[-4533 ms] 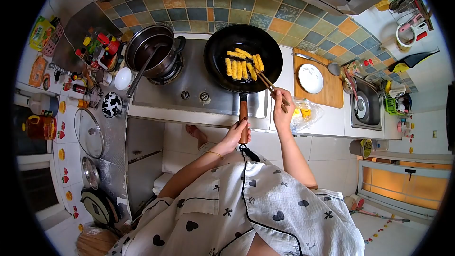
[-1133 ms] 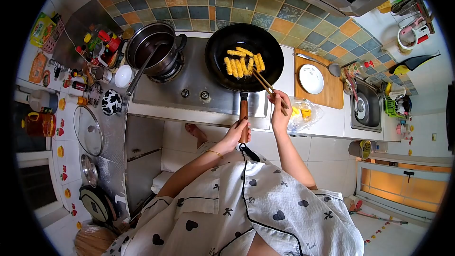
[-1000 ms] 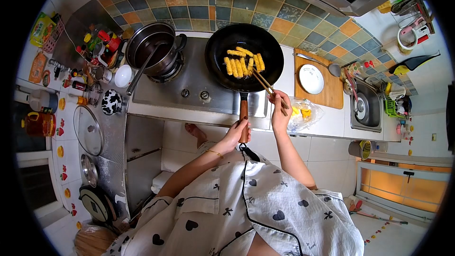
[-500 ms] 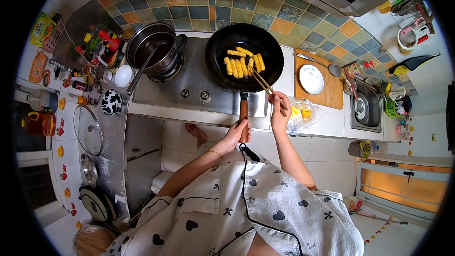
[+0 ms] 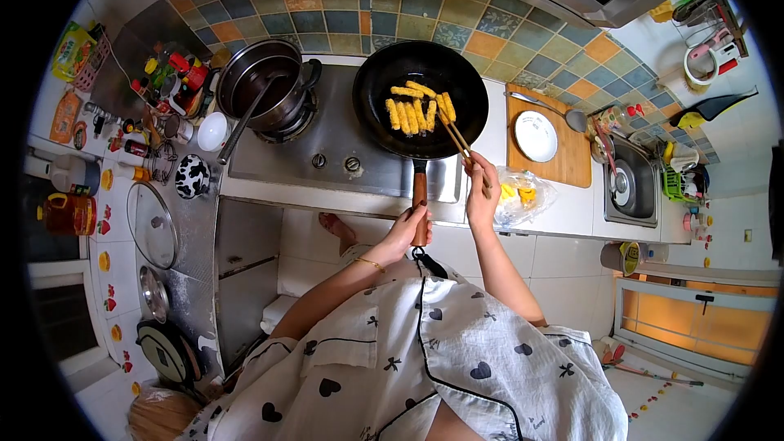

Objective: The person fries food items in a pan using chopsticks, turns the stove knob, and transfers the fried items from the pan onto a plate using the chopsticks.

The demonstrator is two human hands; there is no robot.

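My left hand [image 5: 406,229] is wrapped round the brown handle of a black frying pan [image 5: 384,126] on the stove. In the pan lie several golden breaded sticks [image 5: 404,116], most of them side by side, with a couple across the top. My right hand [image 5: 482,192] grips a pair of chopsticks [image 5: 456,135] near their upper ends. Their tips reach into the pan and touch the sticks at the right of the group; whether they pinch one I cannot tell. Beside my right hand, a clear plastic bag [image 5: 523,196] with yellow pieces lies on the counter.
Left of the pan, a steel pot [image 5: 253,110] holds a ladle over another burner. A white plate [image 5: 536,136] and a spatula [image 5: 576,120] rest on a wooden board [image 5: 563,171] to the right. Beyond is a sink [image 5: 645,208]. A glass lid [image 5: 152,224] lies at far left.
The chopstick tips have shifted slightly right and up, from the middle sticks to those at the right. My left hand and the pan have stayed in place.
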